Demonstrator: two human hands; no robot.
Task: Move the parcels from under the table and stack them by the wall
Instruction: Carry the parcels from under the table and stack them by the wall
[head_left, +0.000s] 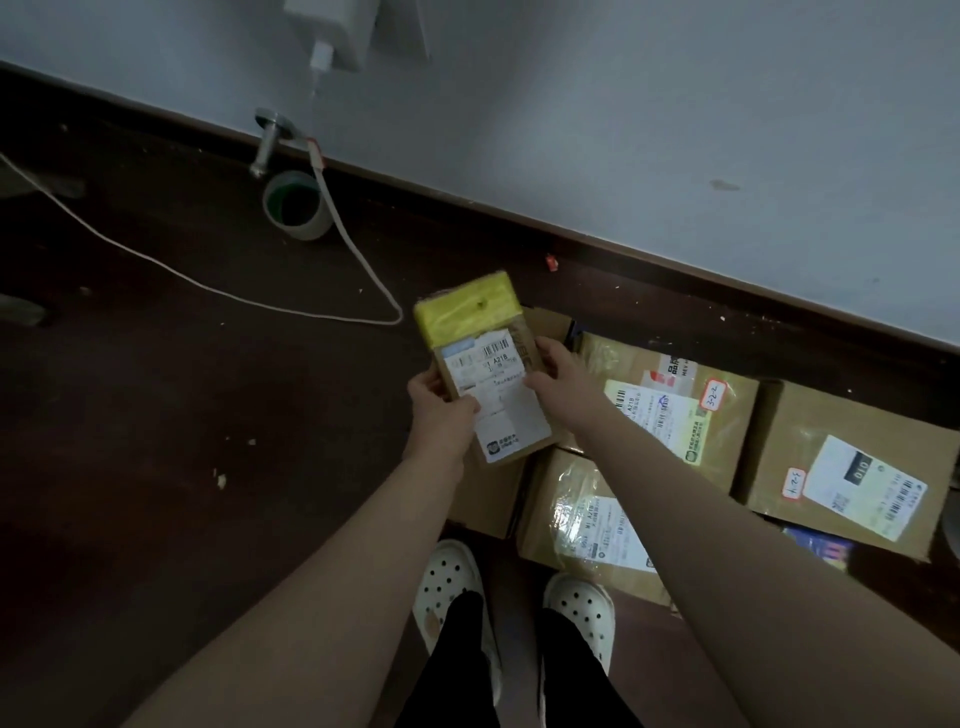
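Dark wood floor (182, 415) fills most of what we see, and its widest free stretch lies from 7 to 10 o'clock, speckled with pale crumbs. From 11 to 3 o'clock spans the pale wall (623, 104), which meets the floor along a dark skirting board (519, 228) slanting down toward 3 o'clock. Between 3 and 5 o'clock the floor is taken up by cardboard. A large box (810, 415) lies farthest out, and a yellow-labelled box (727, 441) sits just beside it, both near the skirting. A taped box (587, 509) sits by our feet at 5 o'clock, with a plain box (488, 499) next to it on the side of the open floor. A white cable (208, 283) crosses the free floor from 9 o'clock, loops near the centre and climbs back to the wall at 11 o'clock. At the centre we hold the small parcel (488, 374), its yellow-taped end pointing toward 12 o'clock and its white label facing up. Its near end overlaps the plain box in our view, and we cannot tell whether the two touch. A tape roll (296, 205) stands on edge at 11 o'clock, just beside the cable and close to the skirting. Both arms reach forward from 6 o'clock. Our left hand (441, 410) grips the parcel's near left edge, thumb lying on the label. Our right hand (561, 369) grips the right edge, fingers curled around the side.
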